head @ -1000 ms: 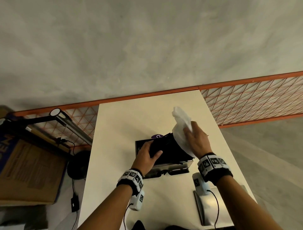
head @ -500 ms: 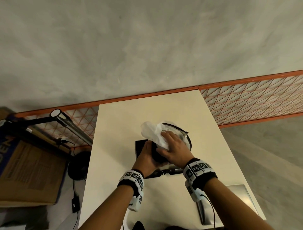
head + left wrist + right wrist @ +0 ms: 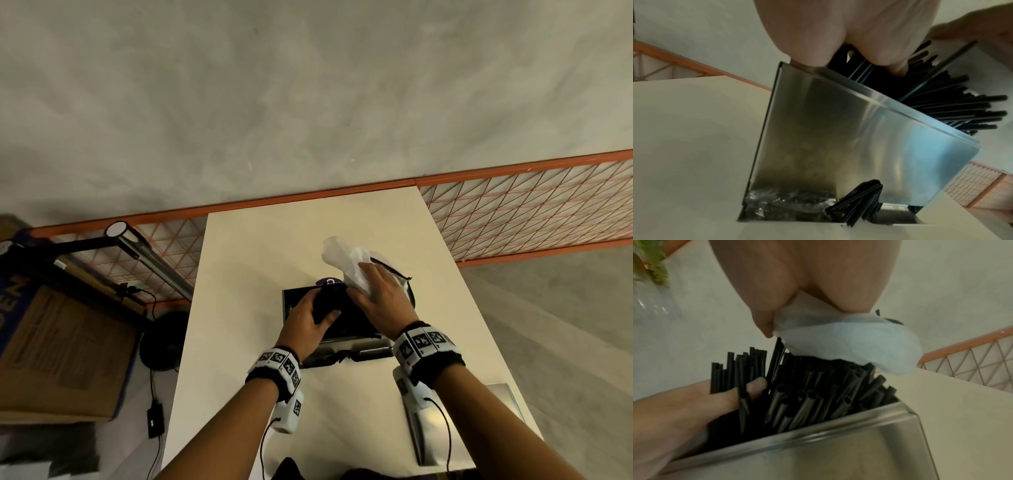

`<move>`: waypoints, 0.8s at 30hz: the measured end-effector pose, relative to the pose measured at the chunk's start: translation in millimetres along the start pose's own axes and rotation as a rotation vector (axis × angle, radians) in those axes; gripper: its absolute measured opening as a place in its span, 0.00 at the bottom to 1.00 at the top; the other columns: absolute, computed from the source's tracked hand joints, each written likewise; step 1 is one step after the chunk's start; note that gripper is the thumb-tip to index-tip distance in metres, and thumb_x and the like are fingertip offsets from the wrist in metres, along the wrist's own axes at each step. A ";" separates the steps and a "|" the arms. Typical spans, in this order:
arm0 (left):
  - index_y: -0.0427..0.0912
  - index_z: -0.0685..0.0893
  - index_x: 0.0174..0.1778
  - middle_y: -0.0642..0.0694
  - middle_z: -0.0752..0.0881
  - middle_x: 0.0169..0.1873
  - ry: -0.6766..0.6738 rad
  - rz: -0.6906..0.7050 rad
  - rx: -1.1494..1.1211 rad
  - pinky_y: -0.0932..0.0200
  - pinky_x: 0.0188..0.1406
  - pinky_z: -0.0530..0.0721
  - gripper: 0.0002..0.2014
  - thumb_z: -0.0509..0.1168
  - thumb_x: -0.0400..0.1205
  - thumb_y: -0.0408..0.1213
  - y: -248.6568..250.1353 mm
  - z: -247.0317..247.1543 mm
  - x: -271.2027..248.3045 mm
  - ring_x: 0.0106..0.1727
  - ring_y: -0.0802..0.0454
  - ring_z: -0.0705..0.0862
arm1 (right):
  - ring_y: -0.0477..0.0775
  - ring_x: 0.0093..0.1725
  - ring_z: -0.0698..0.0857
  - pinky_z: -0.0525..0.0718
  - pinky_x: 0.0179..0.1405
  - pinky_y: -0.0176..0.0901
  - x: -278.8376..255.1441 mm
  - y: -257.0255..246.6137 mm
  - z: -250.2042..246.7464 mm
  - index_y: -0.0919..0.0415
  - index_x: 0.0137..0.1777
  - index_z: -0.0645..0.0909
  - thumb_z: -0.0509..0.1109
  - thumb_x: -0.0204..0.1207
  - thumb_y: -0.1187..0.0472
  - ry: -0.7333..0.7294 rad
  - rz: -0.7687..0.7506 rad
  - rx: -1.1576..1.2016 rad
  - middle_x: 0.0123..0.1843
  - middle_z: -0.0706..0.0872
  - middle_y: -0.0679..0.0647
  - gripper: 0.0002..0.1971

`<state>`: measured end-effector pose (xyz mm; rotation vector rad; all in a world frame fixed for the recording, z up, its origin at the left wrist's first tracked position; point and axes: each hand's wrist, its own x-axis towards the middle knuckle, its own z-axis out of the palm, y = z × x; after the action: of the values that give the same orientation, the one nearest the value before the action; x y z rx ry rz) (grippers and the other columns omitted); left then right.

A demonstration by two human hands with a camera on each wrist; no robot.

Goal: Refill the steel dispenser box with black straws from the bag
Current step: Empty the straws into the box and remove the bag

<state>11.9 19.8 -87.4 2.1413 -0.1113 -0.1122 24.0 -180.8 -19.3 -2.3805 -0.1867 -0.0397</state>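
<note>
The steel dispenser box (image 3: 290, 301) stands mid-table, open at the top and packed with black straws (image 3: 352, 318). My left hand (image 3: 308, 323) reaches in from the left and grips a bunch of them, thumb curled over. My right hand (image 3: 380, 301) grips the crumpled white bag (image 3: 342, 260) over the box's far right corner. The left wrist view shows the box's steel side (image 3: 838, 129), straws (image 3: 951, 110) fanning out above, and a few straws (image 3: 857, 203) in the bottom slot. In the right wrist view the bag (image 3: 859, 344) lies on the straw ends (image 3: 807, 399).
A flat steel lid (image 3: 500, 428) lies near the table's front right edge. A purple object (image 3: 329, 281) peeks out behind the box. An orange mesh fence (image 3: 531, 212) runs behind the table. A cardboard carton (image 3: 61, 349) and a lamp arm (image 3: 150, 260) stand on the left.
My right hand swung the bag from the box's right side to over its middle, then back a little to the right. The left hand has stayed on the straws.
</note>
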 end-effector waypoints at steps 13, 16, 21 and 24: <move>0.57 0.64 0.86 0.54 0.66 0.81 -0.115 0.022 0.014 0.47 0.82 0.74 0.51 0.81 0.69 0.64 -4.5 2.6 0.2 0.81 0.55 0.72 | 0.63 0.59 0.83 0.80 0.53 0.53 4.6 -12.9 -7.6 0.60 0.66 0.79 0.55 0.78 0.50 -0.025 -0.127 0.018 0.61 0.86 0.58 0.23; 0.57 0.60 0.88 0.55 0.64 0.83 -0.138 0.021 0.040 0.48 0.82 0.73 0.58 0.80 0.64 0.69 -6.8 3.0 0.9 0.83 0.54 0.70 | 0.63 0.47 0.81 0.70 0.39 0.47 2.7 -21.6 -18.7 0.65 0.60 0.77 0.57 0.78 0.54 0.077 -0.108 0.092 0.50 0.85 0.59 0.18; 0.49 0.64 0.83 0.49 0.69 0.78 -0.119 0.004 0.140 0.49 0.79 0.77 0.58 0.85 0.61 0.61 -5.6 7.0 1.6 0.79 0.49 0.74 | 0.61 0.66 0.80 0.76 0.66 0.58 -5.8 -5.3 6.5 0.53 0.70 0.77 0.67 0.81 0.46 -0.103 -0.078 -0.104 0.67 0.85 0.55 0.21; 0.49 0.65 0.82 0.49 0.69 0.76 -0.105 0.019 0.167 0.49 0.78 0.77 0.56 0.86 0.61 0.58 -3.2 7.4 1.3 0.78 0.49 0.74 | 0.63 0.62 0.82 0.77 0.59 0.51 -3.8 -4.1 -1.5 0.58 0.67 0.79 0.67 0.80 0.51 -0.103 -0.089 -0.005 0.61 0.87 0.58 0.18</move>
<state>12.4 15.2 -94.1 2.3002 -0.2090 -0.2106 19.7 -179.3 -15.7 -2.3795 -0.3422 0.0410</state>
